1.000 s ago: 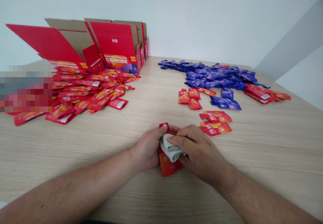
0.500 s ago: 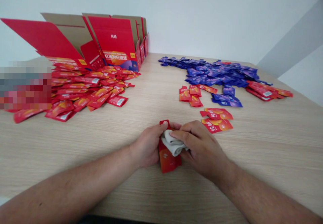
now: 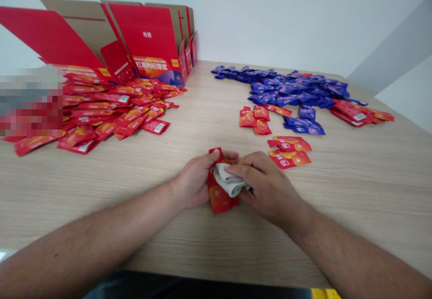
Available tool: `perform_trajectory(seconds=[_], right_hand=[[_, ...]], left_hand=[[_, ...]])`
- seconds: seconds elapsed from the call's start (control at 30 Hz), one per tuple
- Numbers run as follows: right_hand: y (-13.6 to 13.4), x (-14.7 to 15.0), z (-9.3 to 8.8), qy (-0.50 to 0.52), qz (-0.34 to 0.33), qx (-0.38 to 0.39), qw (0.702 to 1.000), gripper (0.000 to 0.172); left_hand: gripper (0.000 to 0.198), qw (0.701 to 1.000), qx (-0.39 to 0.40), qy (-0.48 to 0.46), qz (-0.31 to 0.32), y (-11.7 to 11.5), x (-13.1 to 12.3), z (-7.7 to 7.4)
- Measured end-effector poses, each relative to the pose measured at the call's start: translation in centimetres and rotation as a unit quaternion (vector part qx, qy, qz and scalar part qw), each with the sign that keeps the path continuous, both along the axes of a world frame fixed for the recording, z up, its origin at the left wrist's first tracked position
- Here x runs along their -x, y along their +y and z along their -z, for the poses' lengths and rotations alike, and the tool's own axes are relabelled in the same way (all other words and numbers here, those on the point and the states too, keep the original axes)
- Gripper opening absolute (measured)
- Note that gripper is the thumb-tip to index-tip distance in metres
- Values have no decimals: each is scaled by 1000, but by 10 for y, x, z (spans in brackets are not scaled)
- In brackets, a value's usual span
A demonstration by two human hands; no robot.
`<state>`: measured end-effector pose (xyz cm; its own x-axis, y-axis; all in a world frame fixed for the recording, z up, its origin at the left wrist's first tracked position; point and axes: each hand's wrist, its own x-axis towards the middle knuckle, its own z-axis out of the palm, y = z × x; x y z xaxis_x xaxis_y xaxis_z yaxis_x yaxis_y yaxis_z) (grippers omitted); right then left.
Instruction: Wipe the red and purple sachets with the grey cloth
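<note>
My left hand (image 3: 199, 180) is closed around a red and orange sachet (image 3: 221, 202), its thumb on the upper edge of the packet. In my right hand (image 3: 266, 186) is a folded pale grey cloth (image 3: 229, 180), pinched between thumb and fingers and pressed against the sachet's front. The cloth hides the middle of the packet. Just beyond my right hand lie two red sachets (image 3: 290, 158) side by side on the table. Farther back is a small group of red sachets (image 3: 248, 119), with a few dark blue sachets (image 3: 305, 126) to its right.
Open red cartons (image 3: 151, 29) stand at the back left, flaps up. Before them spreads a heap of red sachets (image 3: 111, 110). A pile of blue sachets (image 3: 290, 87) lies at the back right, beside more red sachets (image 3: 354, 112). The wooden table (image 3: 162, 245) has its front edge near me.
The cloth has shifted slightly on the sachet, showing a little more of its upper left part. The whole scene sits higher in view, and the table's front edge shows more. Both grips are unchanged.
</note>
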<state>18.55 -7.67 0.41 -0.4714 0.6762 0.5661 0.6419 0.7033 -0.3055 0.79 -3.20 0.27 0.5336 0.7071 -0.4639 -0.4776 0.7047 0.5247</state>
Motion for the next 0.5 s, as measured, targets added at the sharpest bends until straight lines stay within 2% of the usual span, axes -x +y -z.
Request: perform_trajectory(seconds=[0.07,0.23,0.33,0.43,0.5], right_hand=[[1,0,0,4,5,8,1000,25],[-5,5,-2,-98,-133,92,982,21],[-8,6,-5,-150,-183,132,963,21],[-5,2,-5,-111,-160,108,975,22],[-1,-1,-4,-57,-89,52,993,23]], left_hand=[[32,1000,7,-1,14,-2,-2,1],[35,1000,1,-23,-22,6,4,4],[34,999,-17,-38,-28,11,9,4],[36,999,-15,-36,-23,9,7,3],[35,999,-1,-30,-10,4,2,3]])
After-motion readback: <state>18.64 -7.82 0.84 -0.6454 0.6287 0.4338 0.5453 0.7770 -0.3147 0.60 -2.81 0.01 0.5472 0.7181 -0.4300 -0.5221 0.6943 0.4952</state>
